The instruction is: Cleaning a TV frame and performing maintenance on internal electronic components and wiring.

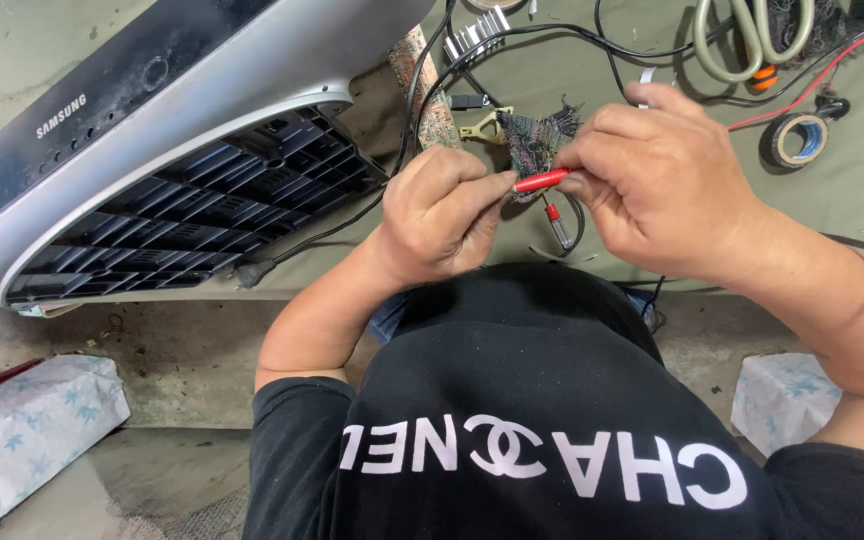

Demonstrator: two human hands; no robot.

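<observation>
Nearest the camera, a black shirt [512,420] with white lettering across it is seen. Two wrapped parcels in pale paper with a light blue star pattern are counted on the floor: one parcel [22,430] at near left, blocky and tilted, and a second parcel [782,395] at near right, partly hidden by the forearm.

Above the shirt, both hands are held together at mid-frame. The left hand [439,215] is curled, thumb and forefinger pinched on the left end of a red probe [542,180]. The right hand [657,180] is closed on the right end of the same probe, fingers bent over it. The probe's long axis is observed to run left to right, tilted slightly upward toward the right. Which end is the tip cannot be told, as both ends are covered. A second red-collared metal pin [555,222] hangs just below, pointing down and near.

Just beyond the fingers a frayed scrap of woven cloth [542,135] is noted, with a beige clip [482,127] to its left.

A large grey and black appliance casing [152,150] with a dark ribbed underside is laid at far left, one white label strip on its black band. At far right, one roll of tape [794,138], one pair of pale-handled scissors [752,35], one red wire [832,65] and several black cables [432,90] are recorded on the olive table [852,190].
</observation>
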